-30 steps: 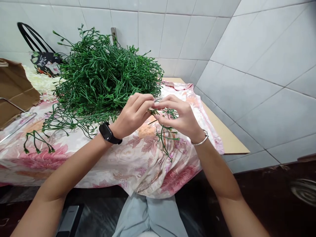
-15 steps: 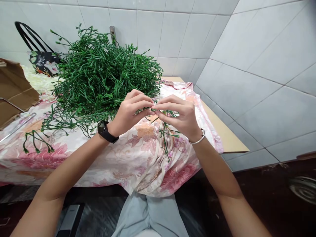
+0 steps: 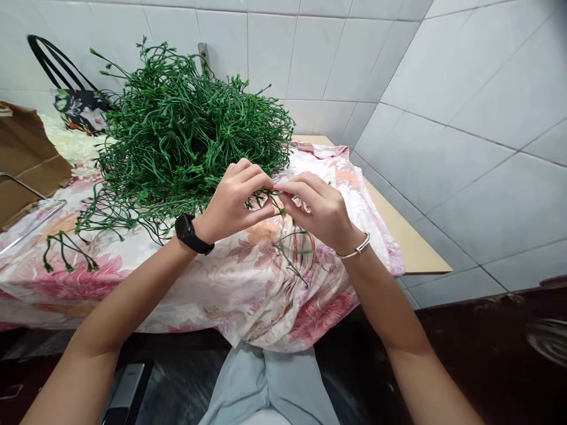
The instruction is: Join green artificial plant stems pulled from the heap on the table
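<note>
No writing or label could be read anywhere. The left hand (image 3: pixel 234 200) and right hand (image 3: pixel 316 206) met fingertip to fingertip, both pinched on a green sprig (image 3: pixel 292 248) that hung over the flowered cloth (image 3: pixel 230 283) covering the surface. The fingers hid the sprig's top. Behind lay a big stem pile (image 3: pixel 186 130).

the green stems (image 3: pixel 186 130) look like smooth plastic with a dull sheen. the floral cloth (image 3: pixel 230 283) is soft, matt fabric, creased at its hanging edge. wall tiles (image 3: pixel 465 118) are glossy ceramic – the bangle (image 3: pixel 354 251) shiny metal, the counter (image 3: pixel 411 248) pale, smooth wood.
</note>
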Action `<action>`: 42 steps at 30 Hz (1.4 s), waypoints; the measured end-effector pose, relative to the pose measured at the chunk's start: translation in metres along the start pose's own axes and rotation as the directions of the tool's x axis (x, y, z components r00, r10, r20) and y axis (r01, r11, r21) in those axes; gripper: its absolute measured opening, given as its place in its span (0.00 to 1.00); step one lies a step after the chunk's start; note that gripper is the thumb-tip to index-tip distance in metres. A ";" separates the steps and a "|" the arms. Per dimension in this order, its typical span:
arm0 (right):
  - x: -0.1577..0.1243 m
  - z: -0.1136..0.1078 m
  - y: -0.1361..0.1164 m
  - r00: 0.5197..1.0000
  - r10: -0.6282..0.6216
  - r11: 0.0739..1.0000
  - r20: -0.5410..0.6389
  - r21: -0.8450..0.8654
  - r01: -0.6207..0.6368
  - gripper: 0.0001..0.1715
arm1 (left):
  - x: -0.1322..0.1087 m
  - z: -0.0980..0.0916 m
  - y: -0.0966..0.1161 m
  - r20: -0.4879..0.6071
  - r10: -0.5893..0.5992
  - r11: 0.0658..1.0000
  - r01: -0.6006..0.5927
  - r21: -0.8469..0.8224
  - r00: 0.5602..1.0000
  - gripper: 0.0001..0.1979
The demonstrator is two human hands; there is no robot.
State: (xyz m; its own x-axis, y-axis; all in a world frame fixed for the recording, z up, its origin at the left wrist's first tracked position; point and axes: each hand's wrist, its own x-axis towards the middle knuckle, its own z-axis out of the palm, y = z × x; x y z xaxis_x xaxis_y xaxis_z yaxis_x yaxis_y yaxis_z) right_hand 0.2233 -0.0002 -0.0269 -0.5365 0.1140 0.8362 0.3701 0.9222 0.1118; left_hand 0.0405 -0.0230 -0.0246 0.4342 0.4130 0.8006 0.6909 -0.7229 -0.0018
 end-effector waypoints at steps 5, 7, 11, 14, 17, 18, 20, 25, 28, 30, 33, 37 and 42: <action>0.001 -0.003 -0.004 0.995 0.091 0.990 0.034 0.105 -0.095 0.08 | 0.002 -0.003 0.003 -0.016 -0.045 0.995 0.043 -0.091 0.999 0.05; 0.001 -0.005 -0.005 0.992 0.112 0.985 0.052 0.125 -0.118 0.08 | 0.002 -0.003 0.003 -0.015 -0.044 0.995 0.042 -0.092 0.999 0.04; 0.003 -0.007 -0.005 0.990 0.118 0.982 0.075 0.138 -0.128 0.09 | 0.001 -0.003 0.002 0.014 -0.040 0.998 0.041 -0.053 0.999 0.04; 0.003 -0.008 -0.003 0.990 0.113 0.984 0.084 0.130 -0.123 0.10 | 0.001 0.000 -0.001 0.011 -0.011 1.000 0.011 0.007 1.000 0.06; 0.003 -0.006 -0.003 0.990 0.098 0.989 0.097 0.101 -0.108 0.12 | 0.000 0.004 -0.003 -0.005 0.061 0.989 -0.060 0.135 0.998 0.08; 0.003 -0.005 -0.002 0.991 0.092 0.991 0.102 0.089 -0.102 0.12 | 0.000 0.005 -0.003 -0.008 0.091 0.978 -0.088 0.187 0.996 0.08; 0.002 -0.003 -0.002 0.989 0.085 0.993 0.117 0.070 -0.093 0.11 | -0.001 0.007 -0.002 -0.002 0.148 0.950 -0.141 0.279 0.989 0.09; -0.001 0.000 0.000 0.980 0.084 0.996 0.180 -0.042 -0.078 0.07 | -0.003 0.008 0.000 0.032 0.216 0.910 -0.213 0.356 0.976 0.09; -0.001 0.000 0.000 0.975 0.040 0.985 0.218 -0.171 -0.002 0.11 | -0.002 0.008 -0.003 0.025 0.207 0.913 -0.202 0.355 0.978 0.10; 0.000 -0.002 -0.002 0.976 0.011 0.965 0.216 -0.257 0.046 0.13 | -0.002 0.008 -0.006 -0.002 0.190 0.927 -0.179 0.328 0.982 0.10; 0.002 -0.004 -0.005 0.985 -0.021 0.946 0.171 -0.315 0.075 0.14 | -0.002 0.007 -0.008 -0.034 0.167 0.948 -0.151 0.282 0.985 0.10; 0.002 -0.002 -0.009 0.996 0.035 0.975 0.082 -0.220 -0.016 0.13 | 0.000 0.006 -0.002 -0.055 0.189 0.948 -0.167 0.272 0.980 0.11; 0.002 0.003 -0.012 0.994 0.111 0.965 -0.008 -0.240 -0.110 0.14 | 0.003 0.007 0.008 -0.073 0.212 0.936 -0.182 0.300 0.974 0.12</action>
State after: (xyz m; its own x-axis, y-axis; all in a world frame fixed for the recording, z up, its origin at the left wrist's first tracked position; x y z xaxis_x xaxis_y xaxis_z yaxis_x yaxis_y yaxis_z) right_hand 0.2154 -0.0103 -0.0277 -0.4863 0.2131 0.8474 0.5980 0.7883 0.1449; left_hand 0.0516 -0.0234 -0.0261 0.5275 0.2082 0.8237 0.7418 -0.5855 -0.3271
